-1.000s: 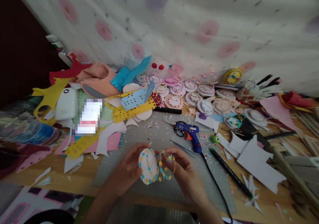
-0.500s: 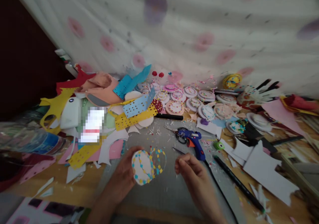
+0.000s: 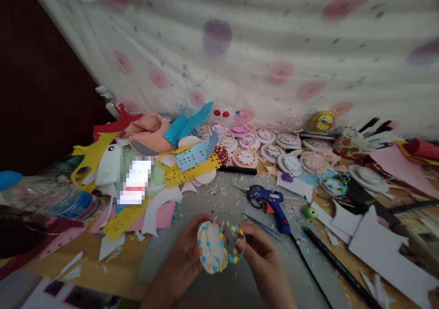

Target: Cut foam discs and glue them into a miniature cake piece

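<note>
My left hand (image 3: 190, 247) is closed round the edge of a small white oval disc (image 3: 214, 249) trimmed with yellow and blue bits on a thin strand. A loop of the same yellow-and-blue trim (image 3: 229, 229) stands out from the disc's right side. At that loop, the fingers of my right hand (image 3: 255, 245) are bent in a pinch on its right edge. Just beyond my right hand lie tweezers (image 3: 262, 226) on the grey cutting mat (image 3: 199, 203). Behind them rests a blue glue gun (image 3: 270, 201) with an orange trigger.
Several small decorated discs (image 3: 247, 157) crowd the back of the table. Foam sheets and a lit, blurred screen (image 3: 135, 181) lie left, near a plastic bottle (image 3: 65, 197). White foam scraps (image 3: 380, 240) and a black pen (image 3: 338, 263) are on the right, beside the glue gun's cord (image 3: 308, 270).
My right hand has moved left to the trim loop and now grips it. The disc in my left hand sits lower and further right in view. The whole scene has shifted slightly.
</note>
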{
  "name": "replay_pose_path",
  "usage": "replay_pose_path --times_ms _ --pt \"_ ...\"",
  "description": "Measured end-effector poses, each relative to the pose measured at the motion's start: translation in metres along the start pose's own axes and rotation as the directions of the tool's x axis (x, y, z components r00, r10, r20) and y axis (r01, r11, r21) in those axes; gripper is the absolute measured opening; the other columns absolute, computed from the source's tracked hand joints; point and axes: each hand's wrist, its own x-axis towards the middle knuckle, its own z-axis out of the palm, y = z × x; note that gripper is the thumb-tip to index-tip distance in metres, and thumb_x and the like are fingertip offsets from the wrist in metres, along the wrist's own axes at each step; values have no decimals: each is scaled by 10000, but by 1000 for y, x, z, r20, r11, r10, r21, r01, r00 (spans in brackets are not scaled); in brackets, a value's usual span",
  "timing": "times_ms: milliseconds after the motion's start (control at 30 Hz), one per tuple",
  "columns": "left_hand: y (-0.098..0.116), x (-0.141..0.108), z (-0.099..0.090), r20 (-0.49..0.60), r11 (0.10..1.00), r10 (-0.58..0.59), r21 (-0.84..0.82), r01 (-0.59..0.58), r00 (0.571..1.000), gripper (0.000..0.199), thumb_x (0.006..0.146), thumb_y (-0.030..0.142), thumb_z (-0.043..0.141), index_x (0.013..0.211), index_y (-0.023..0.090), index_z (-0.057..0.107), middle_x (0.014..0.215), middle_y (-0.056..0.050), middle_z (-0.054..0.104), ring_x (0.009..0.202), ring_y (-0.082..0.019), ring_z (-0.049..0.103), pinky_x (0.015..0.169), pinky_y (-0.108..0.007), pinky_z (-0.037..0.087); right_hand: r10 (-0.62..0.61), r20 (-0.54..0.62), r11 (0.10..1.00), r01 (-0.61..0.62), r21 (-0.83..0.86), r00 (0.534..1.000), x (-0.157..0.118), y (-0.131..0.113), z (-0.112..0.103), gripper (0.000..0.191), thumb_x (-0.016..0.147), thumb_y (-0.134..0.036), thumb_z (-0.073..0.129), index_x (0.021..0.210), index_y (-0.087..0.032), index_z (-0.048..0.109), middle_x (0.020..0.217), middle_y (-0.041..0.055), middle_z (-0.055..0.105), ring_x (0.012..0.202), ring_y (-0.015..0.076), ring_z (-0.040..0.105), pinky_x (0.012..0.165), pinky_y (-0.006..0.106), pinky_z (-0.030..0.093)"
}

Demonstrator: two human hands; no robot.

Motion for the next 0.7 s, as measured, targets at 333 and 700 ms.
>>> replay_pose_path --times_ms 333,700 --pt "0 -2 4 -15 998 -38 -59 37 999 523 723 469 795 1184 286 629 1116 -73 686 966 -246 683 770 -305 559 -80 -33 997 81 19 996 0 2 -5 88 767 -378 786 793 -295 769 743 -15 581 712 122 510 648 208 426" --pt "-2 -3 -2 -111 974 -41 -225 15 993 407 757 443 773 1131 298 701 1051 -40 739 953 -225 703 815 -327 578 -27 -93 998 33 59 995 -2 -8 -12 164 795 -415 751 823 -257 720 667 -35 493 622 104 428 576 204 363"
